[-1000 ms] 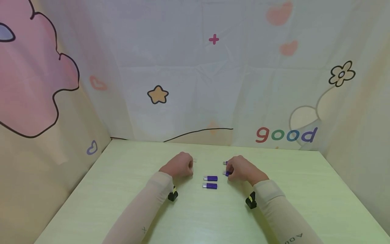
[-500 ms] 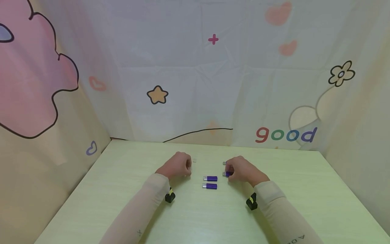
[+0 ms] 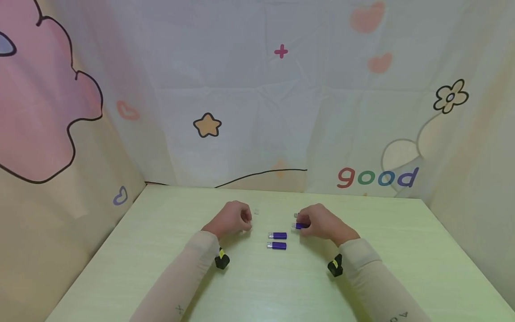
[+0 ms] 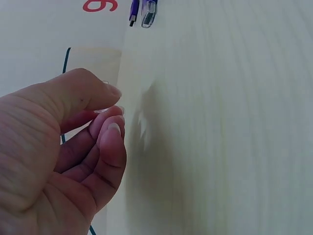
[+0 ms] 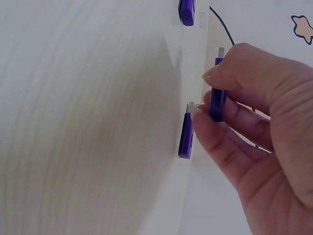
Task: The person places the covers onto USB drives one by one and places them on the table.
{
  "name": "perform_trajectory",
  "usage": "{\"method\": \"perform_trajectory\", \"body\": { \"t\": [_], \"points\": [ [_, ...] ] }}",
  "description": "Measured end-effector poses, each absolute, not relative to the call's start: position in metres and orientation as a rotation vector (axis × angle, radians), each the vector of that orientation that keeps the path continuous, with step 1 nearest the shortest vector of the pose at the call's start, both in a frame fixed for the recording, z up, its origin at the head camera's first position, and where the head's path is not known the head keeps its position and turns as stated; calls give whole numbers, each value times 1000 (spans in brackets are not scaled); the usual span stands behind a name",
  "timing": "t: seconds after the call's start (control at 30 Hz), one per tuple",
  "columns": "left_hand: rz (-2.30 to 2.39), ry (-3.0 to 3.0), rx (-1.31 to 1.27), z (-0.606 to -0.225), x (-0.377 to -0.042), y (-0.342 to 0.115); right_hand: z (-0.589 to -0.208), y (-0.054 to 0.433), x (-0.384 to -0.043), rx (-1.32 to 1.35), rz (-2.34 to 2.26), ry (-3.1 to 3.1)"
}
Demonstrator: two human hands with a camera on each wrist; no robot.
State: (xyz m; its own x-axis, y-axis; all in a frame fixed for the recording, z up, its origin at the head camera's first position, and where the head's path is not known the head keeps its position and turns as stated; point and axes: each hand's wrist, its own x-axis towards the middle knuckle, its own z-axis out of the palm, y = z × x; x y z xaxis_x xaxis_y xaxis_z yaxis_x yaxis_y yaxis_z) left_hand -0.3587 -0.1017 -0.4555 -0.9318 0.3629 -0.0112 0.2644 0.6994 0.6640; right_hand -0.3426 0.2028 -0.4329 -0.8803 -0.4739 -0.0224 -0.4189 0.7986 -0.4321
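Right hand: the right hand [image 3: 322, 222] pinches a purple USB flash drive [image 5: 218, 105] between thumb and fingers; its bare metal connector [image 5: 221, 52] points toward the person's left.
Grip on the drive: only the fingertips hold the narrow body, so it could twist or slip out if the pinch becomes loose.
Uncapped connector: it has no cover, so it could be scratched if the drive falls on the table [image 3: 281, 281].
Second bare drive: another uncapped drive [image 5: 186, 137] lies on the table just beside the right hand, partly hidden in the head view; the knuckles could push it askew.
Left hand: the left hand [image 3: 230, 219] is curled, thumb against fingers, and seems to pinch a small clear cap [image 4: 100, 111]; mostly the fingers cover it, so its angle I cannot tell.
Loose cap: a transparent cap [image 3: 256, 212] lies near the left hand; being almost invisible, it could be swept away unnoticed.
Capped drives: the farther capped drive [image 3: 280, 235] and the nearer capped drive [image 3: 279, 246] lie parallel between the forearms; a low sleeve could disturb them.
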Motion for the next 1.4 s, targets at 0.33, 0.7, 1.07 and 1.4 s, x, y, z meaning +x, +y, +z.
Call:
{"method": "perform_trajectory", "body": {
  "t": [0.33, 0.7, 1.07, 1.4],
  "points": [
    [1263, 2641, 419, -456, -356, -106, -429, 205, -335, -830, -775, 2841],
    [1447, 2521, 435, -455, -346, -103, -428, 208, -329, -840, -982, 2731],
    [1539, 2461, 491, -454, -337, -97, -428, 207, -328, -959, -1138, 2682],
    [1614, 2384, 532, -450, -332, -89, -432, 200, -325, -1023, -1323, 2574]
  ]
}}
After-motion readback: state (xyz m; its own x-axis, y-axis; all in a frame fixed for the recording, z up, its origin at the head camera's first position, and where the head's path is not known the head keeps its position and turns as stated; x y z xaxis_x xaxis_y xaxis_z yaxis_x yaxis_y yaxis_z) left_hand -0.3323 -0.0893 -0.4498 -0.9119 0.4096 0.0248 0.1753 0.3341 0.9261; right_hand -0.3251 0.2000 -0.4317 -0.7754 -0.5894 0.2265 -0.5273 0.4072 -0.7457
